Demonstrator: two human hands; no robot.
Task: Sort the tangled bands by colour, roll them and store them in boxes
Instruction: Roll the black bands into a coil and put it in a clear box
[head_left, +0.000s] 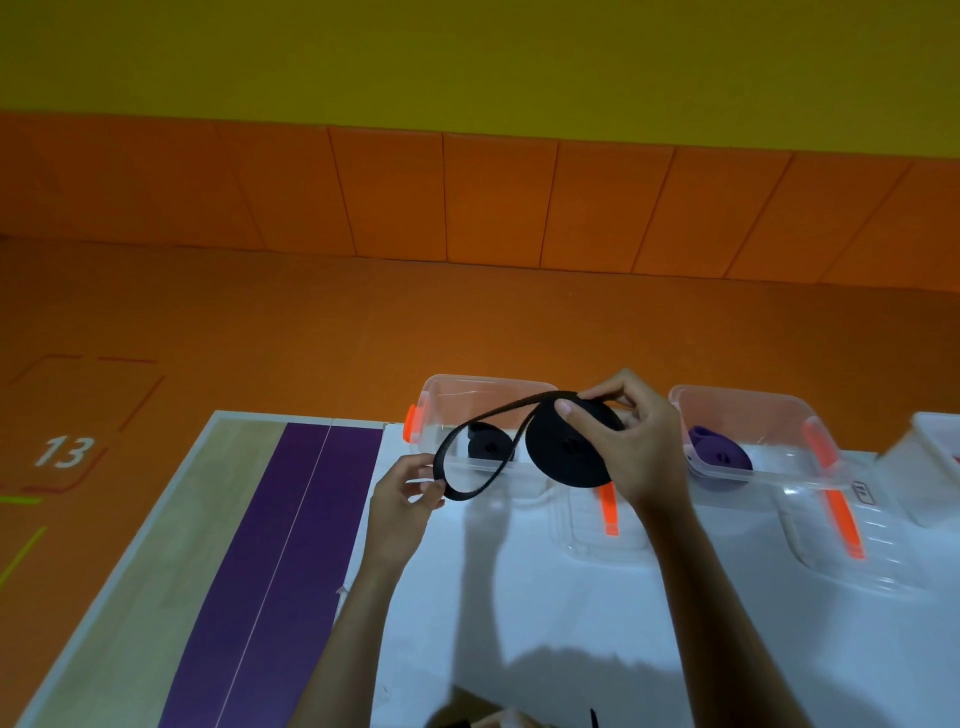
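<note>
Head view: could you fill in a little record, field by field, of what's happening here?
right hand: grips held black roll
left hand: fingers pinch the roll's loose tail
left box: stored black roll inside
right box: purple roll inside
stage: tail not yet wound on

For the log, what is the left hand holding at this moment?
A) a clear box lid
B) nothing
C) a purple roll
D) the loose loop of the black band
D: the left hand pinches the loose loop of the black band, while the right hand grips the black roll that the loop runs from.
</note>
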